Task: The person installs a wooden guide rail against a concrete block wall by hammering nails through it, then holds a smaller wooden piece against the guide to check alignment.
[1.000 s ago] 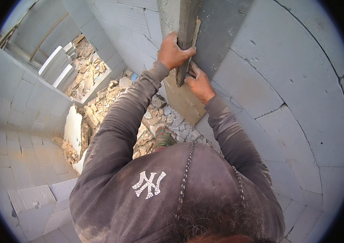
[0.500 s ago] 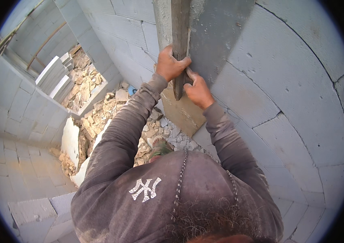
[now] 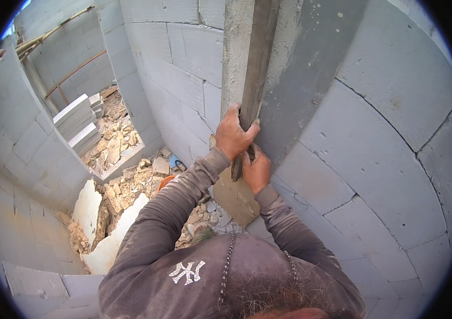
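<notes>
A long weathered wooden batten (image 3: 260, 58) stands on end, leaning slightly, against a strip of wall coated in grey mortar (image 3: 311, 69). My left hand (image 3: 235, 133) is closed round its lower part, thumb across the front. Just below and to the right, my right hand (image 3: 258, 170) grips the batten's edge close to the lower end; some of its fingers are hidden behind the wood. Beneath the hands, a flat tan board (image 3: 236, 199) leans at the foot of the wall.
Pale block walls (image 3: 358, 154) rise on both sides. Broken rubble (image 3: 125, 189) and white slabs (image 3: 115, 236) cover the floor at left, beside an orange rounded object (image 3: 166, 182) and a blue item (image 3: 175, 161). Stacked blocks (image 3: 79, 119) stand beyond an opening.
The view has tilted upward, so the batten and both hands sit lower in the picture. The orange object now shows by my left sleeve. Both hands keep their hold on the batten.
</notes>
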A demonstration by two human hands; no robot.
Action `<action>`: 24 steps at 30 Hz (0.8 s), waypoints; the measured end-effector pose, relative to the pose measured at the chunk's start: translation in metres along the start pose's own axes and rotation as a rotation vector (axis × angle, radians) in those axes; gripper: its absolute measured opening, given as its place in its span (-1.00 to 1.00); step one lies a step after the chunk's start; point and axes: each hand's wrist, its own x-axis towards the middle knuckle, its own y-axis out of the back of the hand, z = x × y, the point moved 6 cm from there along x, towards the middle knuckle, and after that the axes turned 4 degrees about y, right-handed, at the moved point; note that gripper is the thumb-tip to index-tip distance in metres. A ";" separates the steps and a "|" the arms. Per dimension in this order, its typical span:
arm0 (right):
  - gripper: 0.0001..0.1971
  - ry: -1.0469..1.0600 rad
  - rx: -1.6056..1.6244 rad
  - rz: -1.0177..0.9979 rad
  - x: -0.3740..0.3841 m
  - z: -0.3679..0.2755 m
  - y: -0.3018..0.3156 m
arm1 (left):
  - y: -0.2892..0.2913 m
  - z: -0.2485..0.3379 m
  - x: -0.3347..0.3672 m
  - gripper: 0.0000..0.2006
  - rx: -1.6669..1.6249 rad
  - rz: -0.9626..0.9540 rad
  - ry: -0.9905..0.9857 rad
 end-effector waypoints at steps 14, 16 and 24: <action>-0.52 -0.011 -0.006 0.027 -0.005 -0.003 -0.005 | -0.008 0.012 0.019 -0.47 0.099 -0.040 0.068; -0.52 -0.011 0.006 0.050 -0.007 0.001 -0.004 | -0.010 0.012 0.016 -0.48 0.149 -0.075 0.110; -0.52 0.000 0.025 0.074 -0.007 0.004 -0.003 | -0.018 0.005 0.013 -0.46 0.163 -0.119 0.083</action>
